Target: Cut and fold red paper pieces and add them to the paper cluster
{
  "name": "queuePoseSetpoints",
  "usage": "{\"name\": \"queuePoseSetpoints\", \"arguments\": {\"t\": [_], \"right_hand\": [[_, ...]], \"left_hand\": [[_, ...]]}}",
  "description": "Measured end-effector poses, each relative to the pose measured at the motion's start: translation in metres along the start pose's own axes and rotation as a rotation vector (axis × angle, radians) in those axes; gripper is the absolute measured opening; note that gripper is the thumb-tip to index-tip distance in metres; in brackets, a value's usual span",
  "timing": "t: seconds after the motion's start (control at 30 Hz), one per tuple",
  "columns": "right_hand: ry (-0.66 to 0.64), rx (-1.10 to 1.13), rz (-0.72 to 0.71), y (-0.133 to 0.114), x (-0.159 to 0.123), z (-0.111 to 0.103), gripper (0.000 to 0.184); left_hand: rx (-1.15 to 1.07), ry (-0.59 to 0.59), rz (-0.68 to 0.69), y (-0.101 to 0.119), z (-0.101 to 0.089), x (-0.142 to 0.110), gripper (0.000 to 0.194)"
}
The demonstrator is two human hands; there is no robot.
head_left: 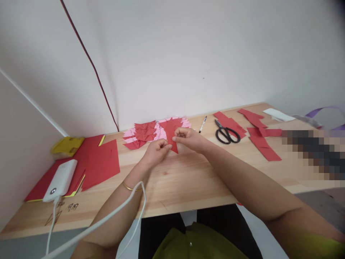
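Observation:
Between my two hands is a piece of red paper (170, 135) with a pointed lower end, raised near the middle of the table. My left hand (156, 151) pinches its lower left edge between thumb and fingertips. From the other side my right hand (188, 138) grips the right edge, thumb against the curled forefinger. Just behind lie folded red paper pieces (145, 131) with jagged points, stacked over pink ones (159, 132). The lower fingers of both hands are curled and partly hidden.
Black-handled scissors (226, 133) and a pen (203, 124) lie right of my hands, near red paper strips (262, 145). On the left, a white power bank (61, 180) rests on red sheets (104, 163) beside a yellow packet (68, 145). Its white cable (107, 217) crosses my left forearm.

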State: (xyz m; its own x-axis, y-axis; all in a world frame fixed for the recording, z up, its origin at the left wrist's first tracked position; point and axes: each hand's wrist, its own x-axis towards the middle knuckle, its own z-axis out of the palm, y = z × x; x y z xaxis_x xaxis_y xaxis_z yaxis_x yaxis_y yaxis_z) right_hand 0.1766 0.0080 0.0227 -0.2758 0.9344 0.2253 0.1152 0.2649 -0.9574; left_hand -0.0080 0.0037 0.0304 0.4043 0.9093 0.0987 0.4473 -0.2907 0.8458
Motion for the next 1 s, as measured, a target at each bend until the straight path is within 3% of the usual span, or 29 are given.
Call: {"name": "queuePoseSetpoints", "arguments": {"t": [0.23,0.33,0.47,0.63,0.7,0.83,1.0], "right_hand": [[0.011,0.036,0.025,-0.003,-0.002,0.002,0.029],[0.008,0.038,0.023,0.001,-0.001,0.002,0.029],[0.072,0.078,-0.016,0.009,0.003,-0.002,0.026],[0.137,-0.052,-0.202,0.004,0.005,-0.007,0.016],[0.125,-0.156,-0.276,-0.001,0.004,-0.007,0.011],[0.072,-0.266,-0.363,-0.004,0.001,-0.003,0.008],[0.147,-0.160,-0.257,-0.001,0.002,-0.001,0.017]], "left_hand": [[0.229,0.008,0.135,0.002,-0.005,0.002,0.030],[0.228,0.019,0.113,-0.001,-0.004,0.003,0.029],[-0.001,-0.012,-0.059,-0.008,-0.002,0.003,0.029],[-0.697,-0.100,-0.292,-0.011,0.000,0.004,0.038],[-0.870,-0.169,-0.373,-0.009,0.000,0.003,0.039],[-0.970,-0.179,-0.368,-0.007,0.000,0.001,0.026],[-0.838,-0.078,-0.222,-0.012,0.004,0.003,0.023]]}}
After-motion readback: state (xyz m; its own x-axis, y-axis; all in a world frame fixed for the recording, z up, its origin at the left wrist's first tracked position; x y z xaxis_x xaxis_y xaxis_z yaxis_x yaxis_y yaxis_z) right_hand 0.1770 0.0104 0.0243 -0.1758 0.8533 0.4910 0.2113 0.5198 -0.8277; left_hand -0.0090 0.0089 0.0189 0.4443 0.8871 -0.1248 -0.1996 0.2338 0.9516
